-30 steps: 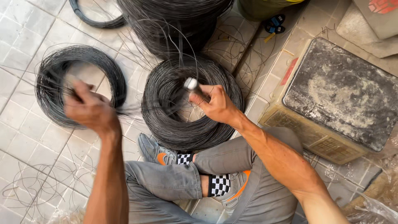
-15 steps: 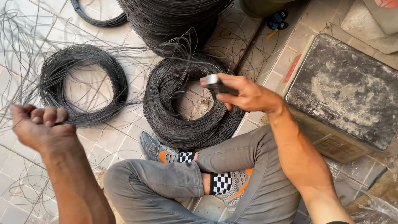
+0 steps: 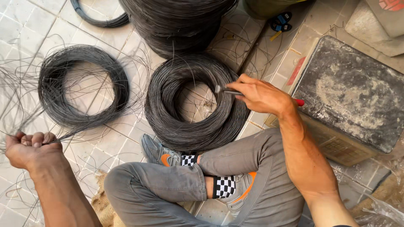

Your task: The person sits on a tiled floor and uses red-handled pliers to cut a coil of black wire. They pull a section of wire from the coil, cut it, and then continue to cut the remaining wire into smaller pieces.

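My left hand [image 3: 29,148] is a closed fist at the lower left, gripping a bundle of thin dark wire strands [image 3: 80,130] that run up to a loose wire coil [image 3: 82,86] on the tiled floor. My right hand [image 3: 261,96] holds a metal tool with a red handle [image 3: 229,91] over the right side of a denser wire coil [image 3: 195,103] in the middle. My crossed legs in grey trousers [image 3: 168,180] lie just below that coil.
A large stack of wire coils [image 3: 181,21] stands at the top centre, with a thin black ring [image 3: 99,19] to its left. A stained grey block on a box [image 3: 353,92] fills the right. Blue-handled pliers [image 3: 281,21] lie at the top.
My left hand has pulled the wire strands down and left, away from the loose coil. My right hand with the tool has shifted right, over the middle coil's edge.
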